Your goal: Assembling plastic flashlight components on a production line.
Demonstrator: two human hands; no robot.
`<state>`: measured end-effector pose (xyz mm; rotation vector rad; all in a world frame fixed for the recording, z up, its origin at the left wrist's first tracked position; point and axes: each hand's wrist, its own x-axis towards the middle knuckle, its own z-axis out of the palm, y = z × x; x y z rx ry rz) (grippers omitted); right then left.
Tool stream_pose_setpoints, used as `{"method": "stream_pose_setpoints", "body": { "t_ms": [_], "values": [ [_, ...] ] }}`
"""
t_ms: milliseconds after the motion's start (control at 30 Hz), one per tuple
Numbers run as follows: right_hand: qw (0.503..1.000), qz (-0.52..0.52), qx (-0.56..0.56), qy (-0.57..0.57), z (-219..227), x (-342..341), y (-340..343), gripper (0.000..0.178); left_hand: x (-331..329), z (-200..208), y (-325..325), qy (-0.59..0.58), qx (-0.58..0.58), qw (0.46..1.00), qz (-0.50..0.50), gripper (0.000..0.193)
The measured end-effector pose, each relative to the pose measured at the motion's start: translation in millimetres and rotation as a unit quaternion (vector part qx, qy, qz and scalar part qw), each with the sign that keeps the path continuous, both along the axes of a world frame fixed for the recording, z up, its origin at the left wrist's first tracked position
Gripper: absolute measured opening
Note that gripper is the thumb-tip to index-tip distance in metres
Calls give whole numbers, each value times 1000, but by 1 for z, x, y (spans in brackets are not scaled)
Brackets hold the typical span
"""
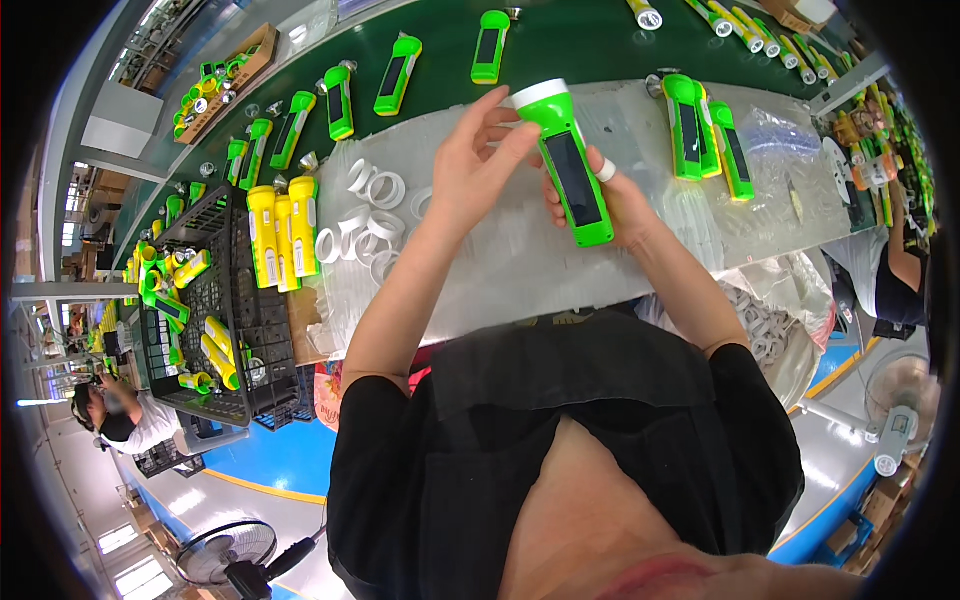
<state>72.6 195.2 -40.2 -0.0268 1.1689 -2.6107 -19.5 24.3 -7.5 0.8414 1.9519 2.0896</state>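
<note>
Item, flashlight [572,185]: one, green with a dark panel and white head rim [540,93]; upper middle of the frame, held above the surface [475,285], head tipped toward upper left.

Item, right hand [628,208]: grip clamped around the flashlight's body; white band [606,170] on the thumb.

Item, left hand [466,165]: thumb and fingers apart beside the head; from my remote view I cannot tell whether they press on it.

Handling note: I judge the step in hand to be work on that head rim. I would keep the right grip firm low on the body, bring left thumb and fingers to opposite sides of the rim, and apply even force along the flashlight's axis, without skewing the rim or smearing the panel.

Edges and room: front edge of the surface runs close to the apron [570,365]. Loose white rings [385,190] bound the left elbow's swing, with yellow flashlights [283,235] and a black crate [265,325] beyond. Green flashlights [687,130] bound the right; others [399,75] line the green strip [440,65] above. Roomiest stretch, to my eye: between the forearms, below the flashlight.
</note>
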Motion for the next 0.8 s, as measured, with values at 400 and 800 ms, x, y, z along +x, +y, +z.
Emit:
{"method": "stream_pose_setpoints", "body": {
  "t_ms": [400, 800],
  "values": [
    [382, -121, 834, 379, -4, -242, 220, 72, -186, -42, 59, 250, -456, 847, 107, 84],
    [901, -81, 423, -51, 26, -163, 89, 57, -120, -41, 56, 34, -178, 981, -66, 60]
  ]
}}
